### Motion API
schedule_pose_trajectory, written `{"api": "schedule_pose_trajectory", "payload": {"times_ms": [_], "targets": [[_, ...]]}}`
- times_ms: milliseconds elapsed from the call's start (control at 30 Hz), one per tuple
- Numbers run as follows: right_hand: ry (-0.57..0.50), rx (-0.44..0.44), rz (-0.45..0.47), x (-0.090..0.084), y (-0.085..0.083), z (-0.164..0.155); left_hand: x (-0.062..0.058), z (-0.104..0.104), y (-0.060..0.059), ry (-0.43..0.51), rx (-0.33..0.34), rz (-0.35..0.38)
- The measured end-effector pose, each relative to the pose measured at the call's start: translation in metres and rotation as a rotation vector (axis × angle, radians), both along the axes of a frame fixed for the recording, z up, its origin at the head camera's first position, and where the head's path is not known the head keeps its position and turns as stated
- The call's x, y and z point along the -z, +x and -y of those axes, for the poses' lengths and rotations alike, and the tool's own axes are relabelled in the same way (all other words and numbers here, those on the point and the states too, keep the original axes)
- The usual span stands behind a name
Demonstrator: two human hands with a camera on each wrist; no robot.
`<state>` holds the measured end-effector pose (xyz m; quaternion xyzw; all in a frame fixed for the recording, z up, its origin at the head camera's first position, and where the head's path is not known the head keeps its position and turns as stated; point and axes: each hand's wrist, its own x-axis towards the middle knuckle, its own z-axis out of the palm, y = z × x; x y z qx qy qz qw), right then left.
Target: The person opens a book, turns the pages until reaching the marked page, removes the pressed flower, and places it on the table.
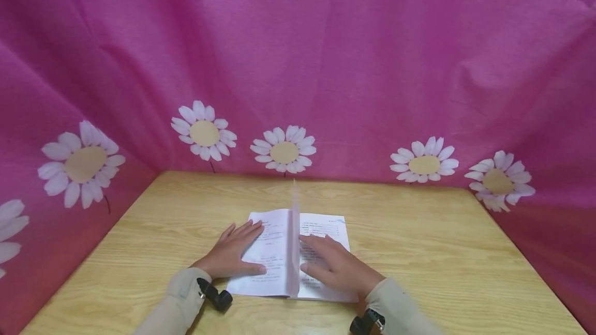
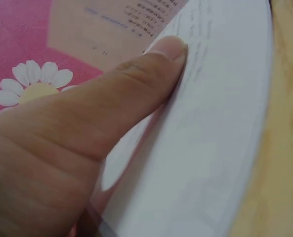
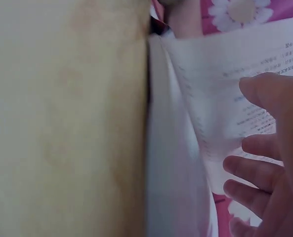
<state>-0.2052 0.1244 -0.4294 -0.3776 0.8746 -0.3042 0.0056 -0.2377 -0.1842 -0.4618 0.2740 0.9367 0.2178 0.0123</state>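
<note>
1. Right hand (image 1: 337, 268), at 5 o'clock of the frame centre: laid flat with fingers extended on the right-hand page of the booklet (image 1: 326, 231); nothing is gripped. A wrist-worn camera (image 1: 365, 322) is seen below its sleeve.
2. Left hand (image 1: 235, 255), at 7 o'clock: spread flat on the left-hand page, thumb pressed against the paper near the spine; nothing is clasped.
3. Booklet, at 6 o'clock on the wooden table (image 1: 442, 252): lying open, held down on both sides.
4. Single leaf (image 1: 295, 237), at the spine: standing upright between the hands, judged mid-turn; the turn is begun, not completed.
5. Pink daisy-print cloth (image 1: 326, 92), at 12 o'clock: hung behind and beside the table.
</note>
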Motion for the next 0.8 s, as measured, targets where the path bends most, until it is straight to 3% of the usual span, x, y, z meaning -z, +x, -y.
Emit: {"api": "schedule_pose_trajectory", "payload": {"times_ms": [267, 500, 800], "targets": [[0.004, -0.034, -0.004, 0.005, 0.010, 0.014, 0.000, -0.002, 0.001, 0.006, -0.005, -0.041], [-0.001, -0.052, 0.034, 0.011, 0.015, 0.020, -0.001, 0.001, 0.002, 0.049, -0.004, 0.006], [0.008, -0.056, 0.045, 0.019, 0.018, 0.020, 0.007, 0.005, -0.005, 0.080, -0.013, 0.031]]}}
